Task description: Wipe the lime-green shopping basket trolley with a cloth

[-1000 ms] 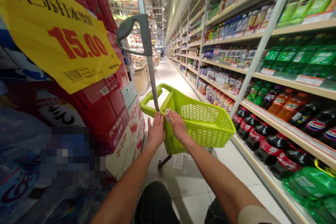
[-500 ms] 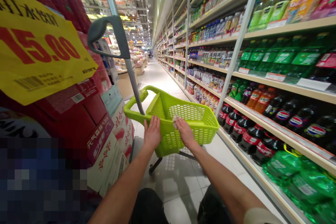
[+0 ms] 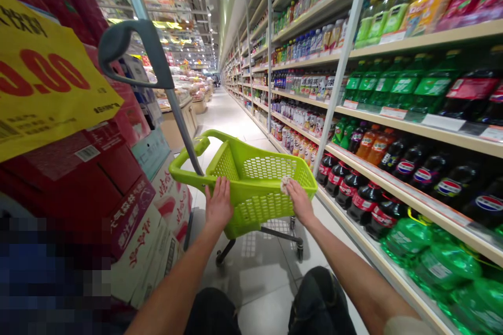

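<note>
A lime-green shopping cart basket [image 3: 251, 209] with holed sides stands in front of me on a dark wheeled frame. My left hand [image 3: 219, 204] lies against its near side just under the rim, fingers stretched out and holding nothing. Farther along the same rim, my right hand [image 3: 302, 203] presses a crumpled whitish cloth [image 3: 285, 184] against the edge near the right end. Part of that cloth is hidden by the fingers. A grey pole [image 3: 181, 125] with a dark grey loop grip [image 3: 151, 57] rises at the cart's left end.
Shelves of bottled drinks [image 3: 396, 141] run along the right side. Green bottle packs [image 3: 444, 261] fill the lowest shelf. Stacked cartons [image 3: 137, 241] and a yellow price sign [image 3: 58, 78] crowd the left. The tiled aisle floor [image 3: 223, 110] stretches ahead between displays.
My right hand has slid the cloth rightward along the rim, away from my left hand. The left hand stays at the near side. The view has turned slightly right.
</note>
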`<state>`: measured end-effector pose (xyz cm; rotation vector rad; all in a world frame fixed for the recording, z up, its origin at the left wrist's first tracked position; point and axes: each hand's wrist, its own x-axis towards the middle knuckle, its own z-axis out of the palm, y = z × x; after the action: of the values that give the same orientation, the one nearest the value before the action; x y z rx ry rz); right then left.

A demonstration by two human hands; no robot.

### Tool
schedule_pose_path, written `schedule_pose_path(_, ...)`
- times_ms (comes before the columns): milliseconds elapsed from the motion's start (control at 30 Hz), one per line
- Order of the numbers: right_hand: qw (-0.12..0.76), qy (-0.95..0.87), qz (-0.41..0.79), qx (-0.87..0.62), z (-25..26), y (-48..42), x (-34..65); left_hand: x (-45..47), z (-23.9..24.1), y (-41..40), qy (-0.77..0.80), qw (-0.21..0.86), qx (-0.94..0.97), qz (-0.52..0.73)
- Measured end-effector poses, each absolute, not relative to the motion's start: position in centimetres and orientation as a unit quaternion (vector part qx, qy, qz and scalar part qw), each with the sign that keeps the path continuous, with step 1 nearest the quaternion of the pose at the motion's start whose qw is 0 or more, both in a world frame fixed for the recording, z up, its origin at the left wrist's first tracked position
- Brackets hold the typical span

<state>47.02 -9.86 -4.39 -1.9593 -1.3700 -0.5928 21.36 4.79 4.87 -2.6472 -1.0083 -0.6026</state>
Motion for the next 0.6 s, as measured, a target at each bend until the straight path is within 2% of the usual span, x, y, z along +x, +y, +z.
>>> schedule_pose_path(167, 0.371, -0.376, -0.246, -0.813, -4.6, -14.1, 51.0, 21.5, 4.8, 4.5, -0.341, 0.117, -0.909, -0.209)
schedule_pose_path(433, 0.376, -0.589, -0.225, -0.679, -3.6, -6.3, 42.6, 21.4, 5.4, 3.6, -0.334, 0.105, -0.914, -0.204)
schedule_pose_path(533, 0.381, -0.526, -0.241, -0.721, -4.1, -8.8, 46.0, 19.6, 6.4, 4.8, -0.323, 0.107, -0.915, -0.219)
schedule_pose_path(600, 0.386, -0.467, -0.244, -0.757, -4.4, -10.2, 48.4, 18.0, 7.1, 6.2, -0.374, 0.120, -0.880, -0.268)
